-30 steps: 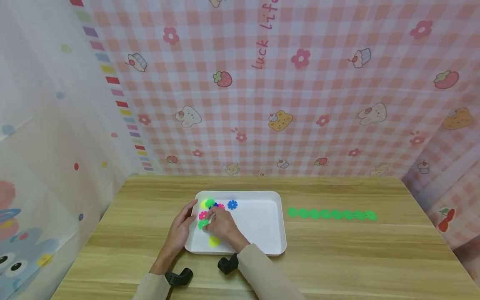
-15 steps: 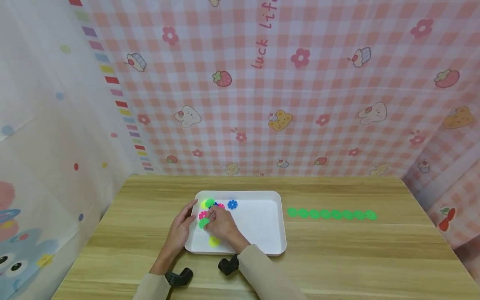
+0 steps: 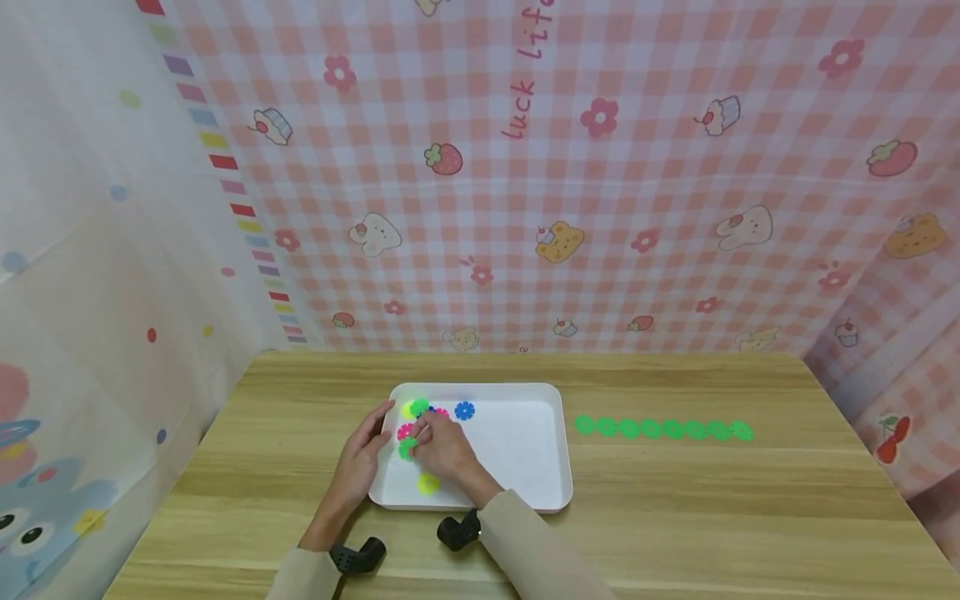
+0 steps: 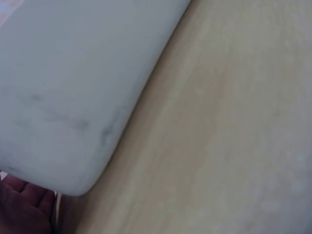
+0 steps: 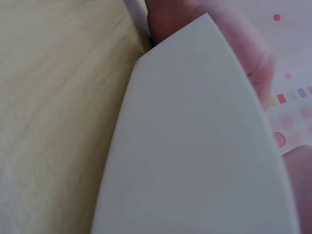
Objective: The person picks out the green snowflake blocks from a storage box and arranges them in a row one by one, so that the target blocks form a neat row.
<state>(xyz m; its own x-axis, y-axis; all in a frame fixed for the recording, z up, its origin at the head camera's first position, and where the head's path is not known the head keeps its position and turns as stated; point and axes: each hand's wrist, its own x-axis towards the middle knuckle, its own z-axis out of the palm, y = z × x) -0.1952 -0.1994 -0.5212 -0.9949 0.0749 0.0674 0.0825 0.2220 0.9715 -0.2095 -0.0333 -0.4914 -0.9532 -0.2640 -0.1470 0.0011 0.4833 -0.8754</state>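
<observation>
A white tray [image 3: 517,454] stands on the wooden table. My left hand [image 3: 357,467] holds its left rim, with the thumb over the edge and the fingers along the outer side. Inside the tray, my right hand [image 3: 444,450] is bent over the left part, its fingertips pinching a green snowflake disc [image 3: 407,449]. Close around it lie a pink disc [image 3: 405,432], a yellow disc [image 3: 428,483], another green disc [image 3: 420,407] and a blue disc [image 3: 465,410]. My right hand partly hides a dark blue disc and a second pink disc [image 3: 442,413].
Right of the tray, a row of linked green discs [image 3: 652,428] lies on the wooden table [image 3: 675,500]. A pink checked cloth [image 3: 480,208] hangs behind the table. The tray's wall [image 5: 190,136] fills much of the right wrist view.
Under my right fingertips the green disc has shifted and turned slightly. Both hands stay in nearly the same place, and the other discs lie as before.
</observation>
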